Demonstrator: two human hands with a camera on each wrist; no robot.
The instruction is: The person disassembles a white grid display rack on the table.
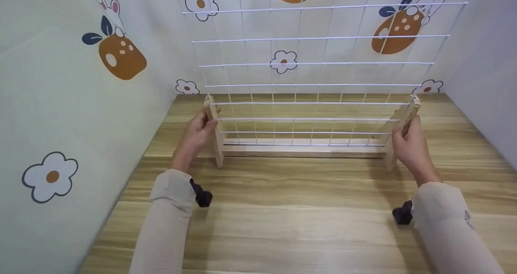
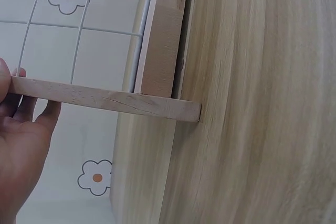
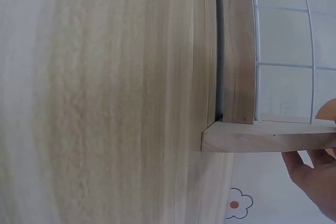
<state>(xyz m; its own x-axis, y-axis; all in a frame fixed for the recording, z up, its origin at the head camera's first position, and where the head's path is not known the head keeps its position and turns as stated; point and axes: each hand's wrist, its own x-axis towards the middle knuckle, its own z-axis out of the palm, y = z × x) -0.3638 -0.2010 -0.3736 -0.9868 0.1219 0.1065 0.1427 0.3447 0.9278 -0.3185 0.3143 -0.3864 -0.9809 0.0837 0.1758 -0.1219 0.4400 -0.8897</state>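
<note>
A white wire grid rack (image 1: 295,103) stands upright on the table, set in a wooden frame with a side post at each end and a wooden crossbar (image 1: 303,151) low between them. My left hand (image 1: 198,130) grips the left wooden post (image 2: 105,97) near its top, thumb in front and fingers around the outer side. At the other end, the right wooden post (image 3: 268,137) is held by my right hand (image 1: 410,143), also near the top. In both wrist views the lower ends of the posts reach the tabletop. Part of each hand falls outside its own wrist view.
The wood-grain tabletop (image 1: 291,225) spreads in front of the rack. Behind it rises a pale backdrop (image 1: 242,76) printed with flowers and orange fruit, continuing along the left side (image 1: 101,124). Black wrist mounts (image 1: 203,197) stick out from both sleeves.
</note>
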